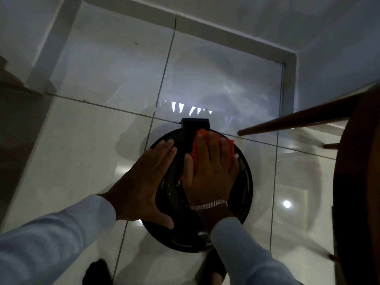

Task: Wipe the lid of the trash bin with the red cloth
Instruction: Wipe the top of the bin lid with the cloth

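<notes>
A round black trash bin lid (245,194) lies below me on the tiled floor, with a black hinge block (194,124) at its far edge. My right hand (211,173) lies flat on the red cloth (198,145), pressing it onto the far half of the lid. Only the cloth's edges show around my fingers. My left hand (141,182) rests flat, fingers together, on the lid's left rim and holds nothing. A silver bracelet (209,205) circles my right wrist.
Glossy white floor tiles (92,151) surround the bin. A brown wooden chair or stool (353,182) stands at the right, one leg (287,120) slanting toward the bin. White walls and skirting (226,38) close off the far side. My dark shoe (96,272) is at the bottom.
</notes>
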`<state>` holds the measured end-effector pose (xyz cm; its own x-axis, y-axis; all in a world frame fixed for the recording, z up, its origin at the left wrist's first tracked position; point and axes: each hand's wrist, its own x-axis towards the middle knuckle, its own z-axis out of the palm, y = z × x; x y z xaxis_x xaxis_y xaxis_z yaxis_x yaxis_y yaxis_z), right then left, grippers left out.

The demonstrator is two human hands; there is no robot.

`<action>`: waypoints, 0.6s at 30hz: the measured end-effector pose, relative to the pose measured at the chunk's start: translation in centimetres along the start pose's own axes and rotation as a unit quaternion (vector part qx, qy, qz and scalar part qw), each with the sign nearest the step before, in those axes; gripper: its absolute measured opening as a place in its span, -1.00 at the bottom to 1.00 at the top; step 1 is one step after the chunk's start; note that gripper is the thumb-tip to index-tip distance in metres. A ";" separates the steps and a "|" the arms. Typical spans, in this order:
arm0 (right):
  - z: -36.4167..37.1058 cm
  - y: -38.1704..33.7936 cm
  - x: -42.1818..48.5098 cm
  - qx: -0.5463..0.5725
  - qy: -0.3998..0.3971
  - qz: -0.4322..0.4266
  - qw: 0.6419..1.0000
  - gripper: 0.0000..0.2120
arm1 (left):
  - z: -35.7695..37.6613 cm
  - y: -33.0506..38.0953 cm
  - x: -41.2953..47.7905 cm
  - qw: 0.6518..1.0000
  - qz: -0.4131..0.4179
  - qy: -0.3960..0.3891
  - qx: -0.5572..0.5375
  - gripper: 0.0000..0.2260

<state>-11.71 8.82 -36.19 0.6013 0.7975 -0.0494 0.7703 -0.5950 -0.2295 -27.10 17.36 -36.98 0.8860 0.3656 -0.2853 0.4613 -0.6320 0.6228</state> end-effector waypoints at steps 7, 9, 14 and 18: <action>0.2 3.6 -11.4 -0.006 -0.005 -0.133 0.991 -0.43 | -0.2 0.2 0.0 1.000 0.007 -0.006 0.015 0.31; 0.1 2.3 -8.1 -0.001 -0.005 -0.101 0.995 -0.46 | -0.3 0.1 0.1 1.000 0.016 -0.008 0.019 0.31; 0.5 -1.3 -1.3 -0.001 -0.005 -0.009 1.000 -0.43 | -0.1 0.0 0.1 1.000 0.014 -0.006 0.013 0.32; 0.2 1.2 -8.4 -0.001 -0.022 -0.095 0.995 -0.45 | -0.1 0.1 0.2 0.999 0.022 -0.012 0.030 0.31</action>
<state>-15.87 1.38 -36.21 0.4346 0.8994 -0.0467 0.8697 -0.4326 -0.2376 -26.90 17.49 -36.90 0.9056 0.3217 -0.2763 0.4241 -0.6865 0.5906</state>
